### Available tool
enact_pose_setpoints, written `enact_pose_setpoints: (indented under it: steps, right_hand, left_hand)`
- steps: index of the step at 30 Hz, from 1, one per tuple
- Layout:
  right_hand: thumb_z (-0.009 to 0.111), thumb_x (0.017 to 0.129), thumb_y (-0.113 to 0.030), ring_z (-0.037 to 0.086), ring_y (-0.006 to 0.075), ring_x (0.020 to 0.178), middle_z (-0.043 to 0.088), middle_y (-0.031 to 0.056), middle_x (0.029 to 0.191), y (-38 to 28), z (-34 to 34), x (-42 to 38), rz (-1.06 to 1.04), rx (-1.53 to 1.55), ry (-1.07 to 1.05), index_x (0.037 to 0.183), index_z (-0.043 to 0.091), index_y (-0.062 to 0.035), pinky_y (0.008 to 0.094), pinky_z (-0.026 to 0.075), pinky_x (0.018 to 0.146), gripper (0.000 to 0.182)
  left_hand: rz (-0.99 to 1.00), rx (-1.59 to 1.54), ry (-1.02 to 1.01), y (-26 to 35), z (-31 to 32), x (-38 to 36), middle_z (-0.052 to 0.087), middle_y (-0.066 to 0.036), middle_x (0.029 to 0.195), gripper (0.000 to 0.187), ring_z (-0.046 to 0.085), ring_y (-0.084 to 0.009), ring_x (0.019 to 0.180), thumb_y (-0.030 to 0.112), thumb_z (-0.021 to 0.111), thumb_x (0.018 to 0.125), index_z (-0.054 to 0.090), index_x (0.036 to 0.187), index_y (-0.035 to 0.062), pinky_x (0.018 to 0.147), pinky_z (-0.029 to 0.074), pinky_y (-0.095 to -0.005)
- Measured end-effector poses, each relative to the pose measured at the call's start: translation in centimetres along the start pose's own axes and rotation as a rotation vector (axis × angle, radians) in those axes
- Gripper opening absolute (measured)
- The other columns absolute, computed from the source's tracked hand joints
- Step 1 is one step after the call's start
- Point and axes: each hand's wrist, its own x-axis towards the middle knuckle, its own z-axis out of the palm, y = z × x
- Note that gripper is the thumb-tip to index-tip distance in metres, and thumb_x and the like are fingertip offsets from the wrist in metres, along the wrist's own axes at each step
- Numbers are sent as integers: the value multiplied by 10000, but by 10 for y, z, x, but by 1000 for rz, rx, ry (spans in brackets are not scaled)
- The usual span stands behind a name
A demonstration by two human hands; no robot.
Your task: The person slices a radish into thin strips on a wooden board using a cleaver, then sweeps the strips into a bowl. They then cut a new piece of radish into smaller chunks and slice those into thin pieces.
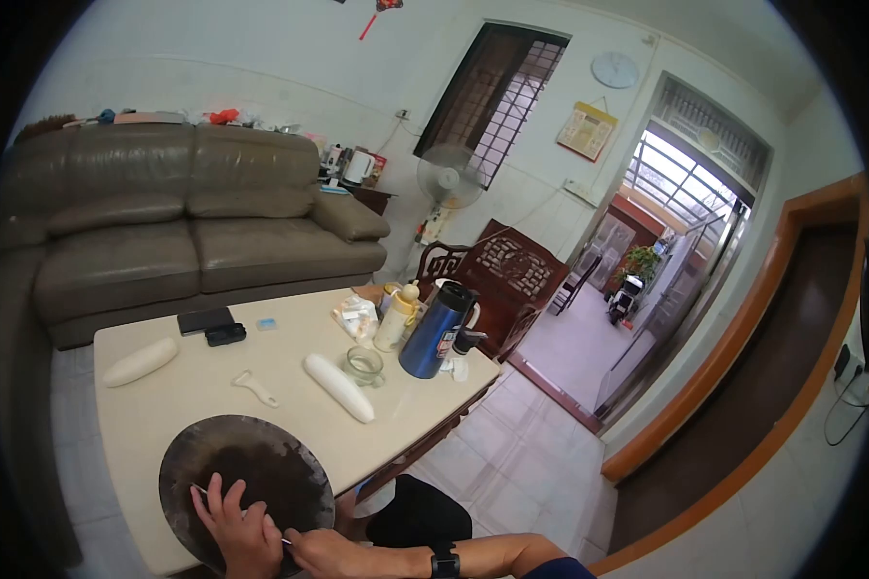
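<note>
Before me lies a dark, worn round board (261,463) on the near end of the cream table. My left hand (241,533) rests over it with fingers spread. A thin, pale metal tool (286,541) runs beneath that hand, mostly hidden; its far end shows by the left fingertips. My right hand (323,554) is closed around the tool's near end, close to the board's right edge. Past the board are a white peeler (255,388), a peeled white radish (339,388) and another white radish (142,363) at the left.
On the cream table (203,362) stand a blue thermos (437,333), a yellow-capped bottle (396,318) and a glass cup (364,367). A black case (226,335) lies farther left. Behind are a leather sofa (126,256) and a carved wooden chair (517,265).
</note>
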Motion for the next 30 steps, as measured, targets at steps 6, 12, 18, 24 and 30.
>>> enact_pose_setpoints:
  steps: [6, 12, 18, 24, 30]
  right_hand:
    - [576, 823, -69, 632, 454, 729, 624, 260, 729, -23, -32, 30, 2, -59, -128, 891, 530, 70, 512, 511, 632, 161]
    - [551, 841, -81, 636, 455, 731, 620, 278, 748, -2, 5, -1, 127, 6, -71, 962, 488, 74, 523, 510, 628, 206]
    - [570, 821, -66, 633, 454, 741, 617, 280, 751, -2, -2, 25, 12, -64, -112, 951, 496, 78, 517, 510, 630, 208]
    - [567, 812, -57, 635, 450, 745, 625, 274, 759, -8, -1, 11, 72, -12, -80, 941, 515, 82, 511, 514, 643, 196]
    - [556, 810, -45, 642, 446, 754, 633, 271, 772, -6, 5, 18, 28, -60, -75, 961, 517, 88, 509, 517, 646, 205]
  left_hand:
    - [-243, -163, 18, -25, 8, -3, 477, -208, 1180, 247, 335, -457, 1304, 197, 420, 884, 583, 828, 19, 1088, 185, -654]
    - [7, -3, 4, -8, 12, -14, 478, -201, 1183, 229, 334, -458, 1302, 184, 428, 871, 581, 827, 20, 1088, 178, -657]
    - [-213, -155, 20, -20, 13, -9, 477, -199, 1184, 185, 332, -464, 1304, 156, 452, 834, 575, 831, 18, 1079, 182, -671]
    - [-78, -62, 32, -17, 18, -18, 473, -196, 1192, 204, 315, -455, 1324, 148, 419, 885, 564, 836, 14, 1086, 181, -646]
    - [-161, -111, 24, -27, 24, -23, 475, -195, 1207, 210, 312, -455, 1327, 147, 415, 901, 562, 833, 13, 1091, 179, -638]
